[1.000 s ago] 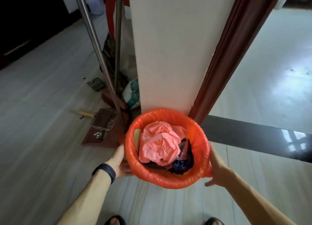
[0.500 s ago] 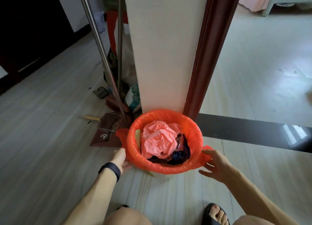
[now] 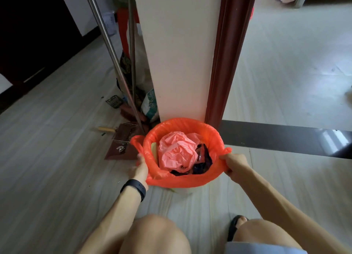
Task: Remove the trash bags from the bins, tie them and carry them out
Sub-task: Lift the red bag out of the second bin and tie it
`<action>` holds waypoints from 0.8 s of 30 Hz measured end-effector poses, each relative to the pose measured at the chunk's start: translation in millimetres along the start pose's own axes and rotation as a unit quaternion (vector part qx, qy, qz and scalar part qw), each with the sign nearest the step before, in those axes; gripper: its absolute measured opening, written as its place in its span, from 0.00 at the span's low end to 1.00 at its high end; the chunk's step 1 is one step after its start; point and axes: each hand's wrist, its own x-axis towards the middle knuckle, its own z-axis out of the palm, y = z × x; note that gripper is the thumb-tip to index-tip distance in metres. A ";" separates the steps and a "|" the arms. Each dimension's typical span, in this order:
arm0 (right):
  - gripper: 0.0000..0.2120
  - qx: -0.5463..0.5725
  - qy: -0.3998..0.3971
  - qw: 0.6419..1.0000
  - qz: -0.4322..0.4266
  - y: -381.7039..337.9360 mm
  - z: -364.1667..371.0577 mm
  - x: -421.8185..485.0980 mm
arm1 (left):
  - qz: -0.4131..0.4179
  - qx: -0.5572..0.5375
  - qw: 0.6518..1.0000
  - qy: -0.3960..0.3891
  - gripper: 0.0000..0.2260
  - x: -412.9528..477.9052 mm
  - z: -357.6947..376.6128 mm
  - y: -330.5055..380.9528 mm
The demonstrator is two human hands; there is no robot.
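Note:
An orange trash bag [image 3: 182, 181] lines a bin that stands on the floor against a white wall corner; only a pale sliver of the bin [image 3: 182, 190] shows under the bag's front. Inside lie a crumpled pink plastic bag [image 3: 177, 154] and dark wrappers [image 3: 202, 164]. My left hand [image 3: 140, 171], with a black wristband, grips the bag's left edge below its orange handle flap [image 3: 136, 142]. On the other side my right hand [image 3: 235, 166] grips the bag's right edge. Near both hands the rim is pulled up off the bin.
Two metal poles [image 3: 114, 59] lean by the wall above a dark red dustpan [image 3: 122, 145]. A patterned sack [image 3: 150, 105] sits at the wall's foot. A dark red door frame [image 3: 226, 59] and a black threshold strip [image 3: 285, 139] lie right. My knees and a sandalled foot [image 3: 236, 227] are below.
I have crouched, so my knees have come into view. Both hands closed on the bag's side edges and lifted them off the bin's rim.

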 end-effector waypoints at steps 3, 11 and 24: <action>0.04 0.085 0.003 0.996 0.022 -13.9 0.4 0.4 | -0.005 0.030 0.998 -0.063 0.24 4.6 -4.5 6.0; 0.06 0.149 -0.031 0.986 -0.073 -50.9 -7.8 -9.3 | 0.103 -0.033 0.992 -0.061 0.08 16.0 -17.6 46.9; 0.22 -0.156 -0.100 0.975 -0.124 -100.1 34.3 17.6 | 0.188 0.134 0.969 -0.085 0.27 50.0 14.5 112.2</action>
